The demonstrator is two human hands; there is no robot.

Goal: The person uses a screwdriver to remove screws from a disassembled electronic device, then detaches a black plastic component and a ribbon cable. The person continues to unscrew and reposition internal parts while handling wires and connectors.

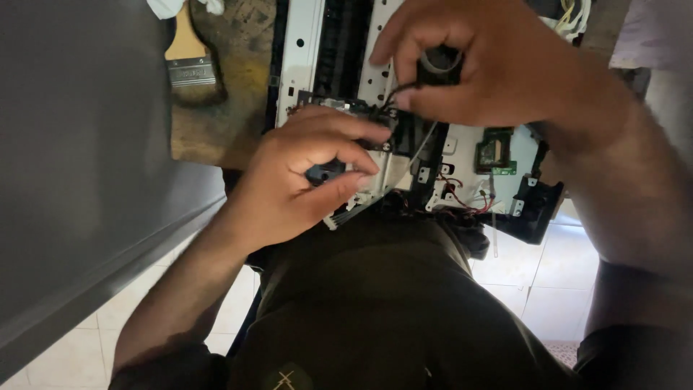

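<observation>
A stripped machine chassis [303, 58] of white metal and black plastic lies over my lap, with thin red wires and a small green circuit board [497, 152] showing. My left hand [303, 180] pinches a small dark part [325, 172] at the chassis's near edge. My right hand [498, 65] is higher up, fingers closed around a small black round part [440, 61] with thin wires hanging from it.
A paintbrush [189, 61] with a wooden handle lies on a worn brown board [216, 123] at the upper left. A large grey panel [79, 159] fills the left side. Pale floor tiles [548, 282] show below, beside my dark trousers [375, 303].
</observation>
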